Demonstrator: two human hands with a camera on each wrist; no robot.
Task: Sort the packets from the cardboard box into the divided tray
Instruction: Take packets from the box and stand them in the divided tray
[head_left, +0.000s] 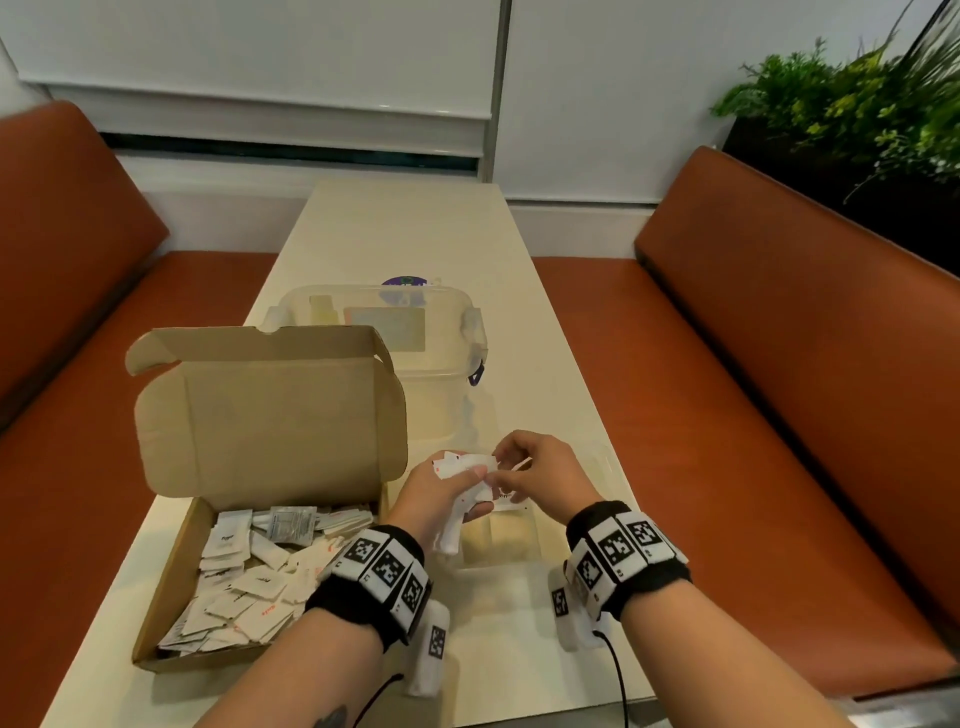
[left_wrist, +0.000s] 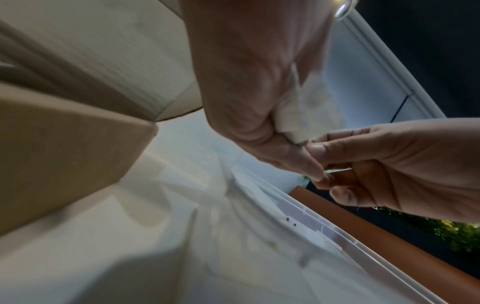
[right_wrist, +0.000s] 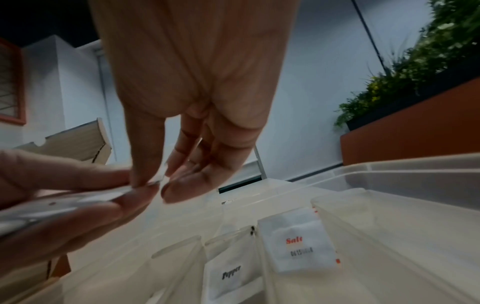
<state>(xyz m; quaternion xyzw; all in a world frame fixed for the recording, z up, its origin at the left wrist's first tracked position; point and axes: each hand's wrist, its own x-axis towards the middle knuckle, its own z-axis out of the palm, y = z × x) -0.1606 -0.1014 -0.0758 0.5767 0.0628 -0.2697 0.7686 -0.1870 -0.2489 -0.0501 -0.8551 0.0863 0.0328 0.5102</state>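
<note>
Your left hand (head_left: 441, 493) grips a bunch of packets (head_left: 465, 465) just right of the cardboard box (head_left: 171, 582), above the divided tray (right_wrist: 389, 236), so your right hand (head_left: 540, 475) can pinch one off, probably to drop by type.

Both forearms extend toward 12 o'clock, each wrist wrapped in a black band bearing square markers. The left hand (head_left: 441, 493) has fingers curled, clamping a bundle of packets (head_left: 462, 467). At its 3 o'clock, the right hand (head_left: 540, 475) pinches the bundle's edge with thumb and fingertips (right_wrist: 145, 181).
</note>
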